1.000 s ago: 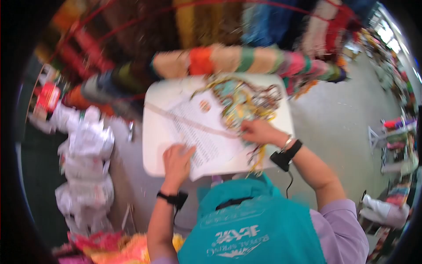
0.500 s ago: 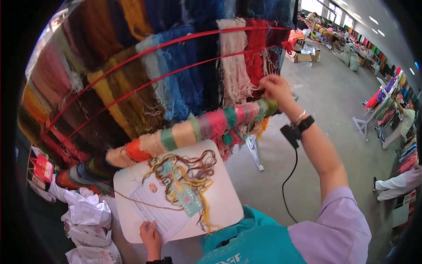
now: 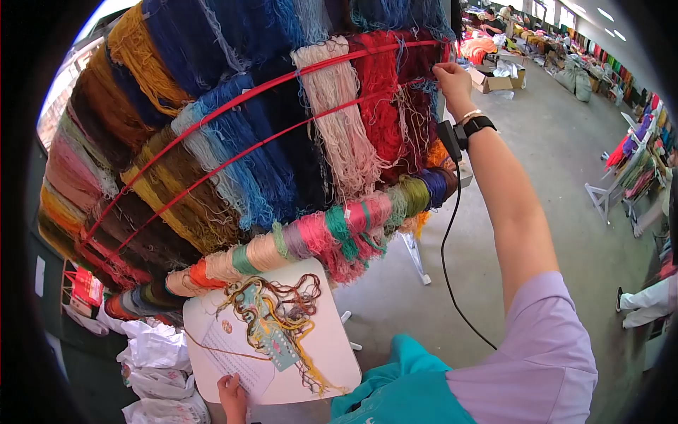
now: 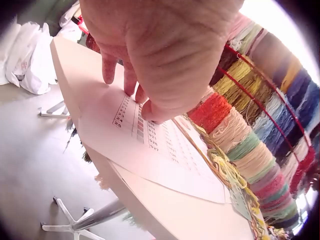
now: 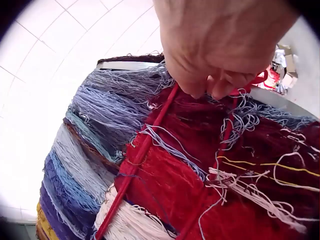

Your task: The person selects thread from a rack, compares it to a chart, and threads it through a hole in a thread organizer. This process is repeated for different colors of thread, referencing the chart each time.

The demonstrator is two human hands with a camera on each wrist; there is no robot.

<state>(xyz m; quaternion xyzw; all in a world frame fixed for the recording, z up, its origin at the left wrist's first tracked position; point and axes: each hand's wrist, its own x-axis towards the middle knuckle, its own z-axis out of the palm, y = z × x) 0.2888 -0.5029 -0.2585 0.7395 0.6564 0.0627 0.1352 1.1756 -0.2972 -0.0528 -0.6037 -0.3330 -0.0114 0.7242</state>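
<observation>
In the head view my right hand (image 3: pixel 455 88) is raised to the far end of the yarn rack. The right wrist view has its fingers curled, fingertips together at a red ribbon (image 5: pixel 157 120) over dark red yarn (image 5: pixel 192 117); they appear to pinch the ribbon, though the contact is partly hidden. My left hand (image 3: pixel 233 397) rests on a printed sheet (image 3: pixel 236 357) at the near edge of a white board (image 3: pixel 321 346). Its fingertips touch the sheet's number table in the left wrist view. Beside the sheet lies a pale green card (image 3: pixel 282 353) with tangled brown and yellow threads (image 3: pixel 300 300).
Skeins in many colours hang in rows, with a wrapped roll of yarn (image 3: pixel 265 251) along the lower edge. White bags (image 3: pixel 159 346) stand at the left. A black cable (image 3: pixel 452 283) hangs from the right wrist. At the right are another rack (image 3: pixel 607 191) and a person's legs (image 3: pixel 646 300).
My right hand has gone from the board up to the rack, then farther up from the pale and red skeins to the ribbon's end. The left hand has stayed at the sheet while the view shifted.
</observation>
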